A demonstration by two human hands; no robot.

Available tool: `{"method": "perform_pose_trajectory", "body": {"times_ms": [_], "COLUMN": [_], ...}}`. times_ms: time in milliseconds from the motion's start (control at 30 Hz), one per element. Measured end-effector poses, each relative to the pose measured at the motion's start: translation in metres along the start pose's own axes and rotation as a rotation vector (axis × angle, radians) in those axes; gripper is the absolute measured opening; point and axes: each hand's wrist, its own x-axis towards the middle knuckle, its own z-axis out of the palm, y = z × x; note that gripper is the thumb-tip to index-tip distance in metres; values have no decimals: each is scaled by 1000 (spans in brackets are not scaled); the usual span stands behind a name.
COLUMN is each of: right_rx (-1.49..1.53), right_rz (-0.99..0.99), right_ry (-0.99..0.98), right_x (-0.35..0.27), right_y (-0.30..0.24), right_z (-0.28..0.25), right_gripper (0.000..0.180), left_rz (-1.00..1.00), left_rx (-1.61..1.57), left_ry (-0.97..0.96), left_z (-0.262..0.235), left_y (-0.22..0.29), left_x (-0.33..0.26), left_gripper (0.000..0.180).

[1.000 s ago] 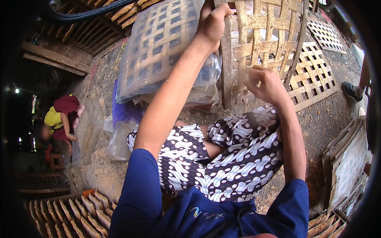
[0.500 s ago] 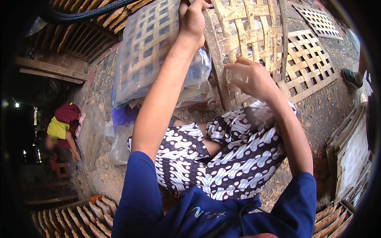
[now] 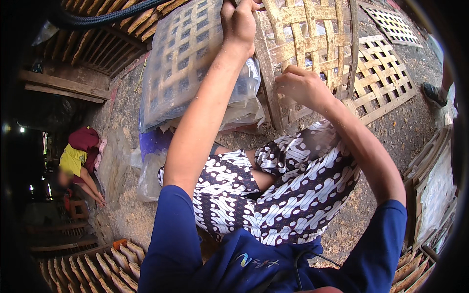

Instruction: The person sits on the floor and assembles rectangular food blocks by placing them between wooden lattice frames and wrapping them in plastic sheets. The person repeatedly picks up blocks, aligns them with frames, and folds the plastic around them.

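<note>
Left hand (image 3: 239,22) gripping top edge of woven bamboo basket (image 3: 312,44), right hand (image 3: 303,88) fingers pinching a flat strip, plastic-wrapped lattice panel (image 3: 190,58) beside

A rough bamboo-weaving workshop: woven lattice panels (image 3: 386,83) lie on the dirt floor (image 3: 405,132), split bamboo strips (image 3: 97,266) are stacked nearby, and another worker (image 3: 80,161) crouches beside the floor's edge.

Surface: dirt floor (image 3: 391,132) | On it: flat woven bamboo lattice panel (image 3: 383,80); clear plastic bags (image 3: 146,178); stacked bamboo trays (image 3: 105,266)
</note>
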Motion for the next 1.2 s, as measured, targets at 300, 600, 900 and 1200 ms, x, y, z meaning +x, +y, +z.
{"method": "perform_pose_trajectory", "body": {"times_ms": [300, 600, 900, 1200], "right_rx": [-217, -331, -97, -150], "right_rz": [-177, -233, 344, 572], "right_ry": [-23, -83, -237, 146], "right_x": [-6, -5, -11, -12], "right_y": [17, 14, -29, -1], "right_z": [9, 14, -22, -52], "right_gripper": [17, 18, 22, 21], "left_rz": [-10, 20, 5, 25], "left_rx": [-149, -173, -190, -129], "left_ry": [62, 63, 60, 112], "left_z": [15, 7, -6, -11], "left_y": [6, -3, -16, -21], "left_x": [-7, -5, -6, -13], "left_gripper": [35, 40, 40, 42]}}
